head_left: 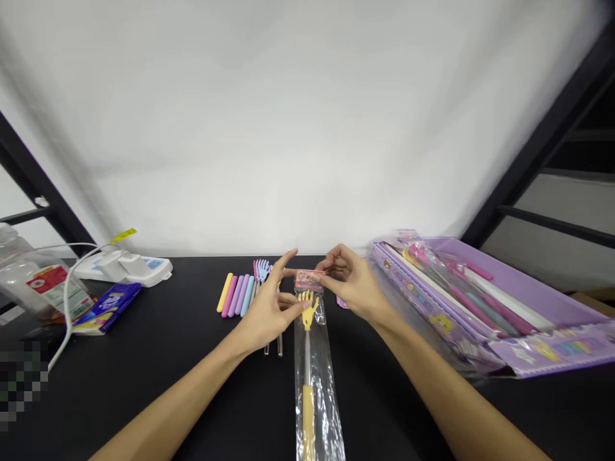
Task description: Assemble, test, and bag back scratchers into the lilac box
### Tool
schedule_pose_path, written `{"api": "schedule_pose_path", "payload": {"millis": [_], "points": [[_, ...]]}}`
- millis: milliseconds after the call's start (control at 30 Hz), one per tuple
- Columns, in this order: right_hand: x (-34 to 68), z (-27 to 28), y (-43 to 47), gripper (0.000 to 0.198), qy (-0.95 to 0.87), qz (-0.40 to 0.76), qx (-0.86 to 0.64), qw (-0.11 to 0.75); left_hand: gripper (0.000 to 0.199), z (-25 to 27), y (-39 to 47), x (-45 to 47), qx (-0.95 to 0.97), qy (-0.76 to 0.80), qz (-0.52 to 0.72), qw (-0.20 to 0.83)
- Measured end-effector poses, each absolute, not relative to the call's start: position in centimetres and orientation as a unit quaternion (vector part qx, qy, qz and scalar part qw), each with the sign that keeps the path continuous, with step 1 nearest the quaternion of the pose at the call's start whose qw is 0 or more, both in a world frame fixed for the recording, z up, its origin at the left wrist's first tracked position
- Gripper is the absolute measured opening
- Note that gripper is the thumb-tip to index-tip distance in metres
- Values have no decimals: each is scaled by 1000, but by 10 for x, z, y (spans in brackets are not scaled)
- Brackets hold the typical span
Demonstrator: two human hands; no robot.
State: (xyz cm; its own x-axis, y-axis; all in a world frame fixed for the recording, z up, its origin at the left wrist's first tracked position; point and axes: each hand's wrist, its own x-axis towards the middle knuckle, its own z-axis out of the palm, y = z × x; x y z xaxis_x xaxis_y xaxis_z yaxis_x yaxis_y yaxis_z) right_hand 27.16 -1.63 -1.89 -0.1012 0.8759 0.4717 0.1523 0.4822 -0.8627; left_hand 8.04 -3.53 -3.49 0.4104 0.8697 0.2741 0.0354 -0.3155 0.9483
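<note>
A yellow back scratcher (308,358), its head shaped like a small hand, lies in a long clear plastic bag (327,384) in front of me. My left hand (269,307) grips the bag's upper left edge, thumb over the scratcher's head and index finger raised. My right hand (353,282) pinches the pink header card (307,279) at the bag's top. Left of the bag are several coloured handles (239,296) in a row. Beside them, partly hidden behind my left hand, are loose scratcher heads (262,269) with metal rods (279,346).
At right stands a purple display box (538,262) holding more bagged scratchers (480,294). A power strip (154,269) with plugs and a white cable (67,301), a blue packet (108,307) and a clear jar (43,282) occupy the left. A white wall (288,128) rises behind the black table (192,358).
</note>
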Motion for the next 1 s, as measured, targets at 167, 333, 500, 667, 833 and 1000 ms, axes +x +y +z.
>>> {"api": "schedule_pose_path", "payload": {"millis": [167, 333, 500, 667, 833, 1000], "points": [[272, -15, -19, 51, -627, 398, -426, 517, 60, -31, -29, 81, 684, 329, 494, 425], [279, 4, -35, 39, -625, 547, -451, 325, 11, -17, 0, 89, 633, 397, 601, 286], [308, 24, -37, 20, -691, 323, -519, 385, 12, 3, 29, 127, 605, 425, 615, 275], [372, 41, -35, 17, -701, 184, -582, 369, 26, 10, 30, 181, 677, 338, 566, 327], [440, 45, -42, 32, -583, 138, -698, 393, 24, 0, 8, 225, 797, 304, 425, 303], [473, 14, -47, 31, -523, 88, -761, 373, 24, -18, -9, 255, 883, 226, 346, 224]]}}
